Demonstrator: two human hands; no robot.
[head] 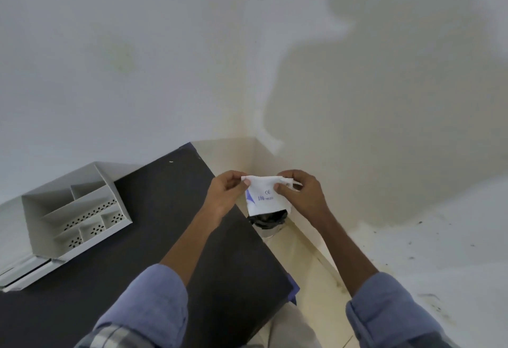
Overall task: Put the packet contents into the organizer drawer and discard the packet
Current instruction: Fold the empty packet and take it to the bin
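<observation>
Holding the packet (266, 195) up in front of you, you have both hands raised past the right edge of the dark table (154, 237), over the pale floor (310, 259) in the corner of the room. Your left hand (226, 191) pinches the packet's upper left corner between thumb and fingers, and your right hand (301, 192) pinches the upper right corner the same way, the paper bunched slightly under that grip. The packet is white, hangs flat and faces you, with a blue triangular mark on its left side and blue print reading "CE" and "100". Whether it is torn open along the top, you cannot tell from here. Directly below it, on the floor against the table's side, sits a bin (268, 222) lined with a black bag, its top partly hidden by the packet's lower edge. Well apart to your left, the white organizer (75, 210) rests on the table against the wall (137, 73), its upper compartments open to view, and its drawer (26, 272) shows at the lower front. Both your forearms are bare below rolled blue sleeves (154, 301).
</observation>
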